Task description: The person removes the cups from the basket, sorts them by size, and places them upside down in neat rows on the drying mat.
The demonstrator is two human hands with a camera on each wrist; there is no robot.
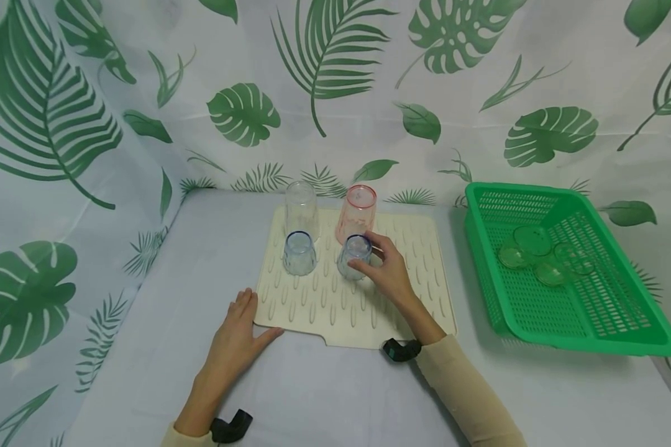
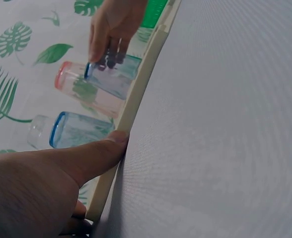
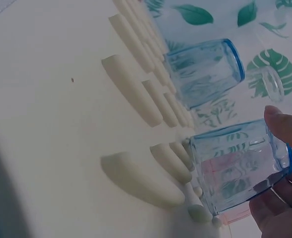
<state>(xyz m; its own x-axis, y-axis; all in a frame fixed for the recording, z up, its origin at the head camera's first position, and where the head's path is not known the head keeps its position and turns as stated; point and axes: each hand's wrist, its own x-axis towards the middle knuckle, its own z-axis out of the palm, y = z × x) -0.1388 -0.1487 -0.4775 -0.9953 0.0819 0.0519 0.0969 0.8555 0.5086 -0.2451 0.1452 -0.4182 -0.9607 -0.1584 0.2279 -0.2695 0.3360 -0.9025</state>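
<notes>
My right hand [image 1: 387,269] grips a blue-rimmed glass [image 1: 349,268] that stands on a cream ridged drying board [image 1: 313,310]; in the right wrist view, thumb and fingers lie around the upper part of this glass [image 3: 230,168]. My left hand [image 1: 236,336] rests at the board's near left corner, fingers along its side and thumb on its front edge, as the left wrist view also shows the thumb [image 2: 99,156]. Left of the gripped glass stands another blue-rimmed glass [image 1: 299,257]. Behind them are a tall clear glass [image 1: 301,211] and a tall red-rimmed glass [image 1: 360,214].
On the right of the table stands a green perforated basket [image 1: 587,345] with several greenish-looking glasses [image 1: 550,272] inside. A leaf-patterned cloth [image 1: 346,149] hangs behind and at the sides. White cloth [image 1: 324,397] covers the table.
</notes>
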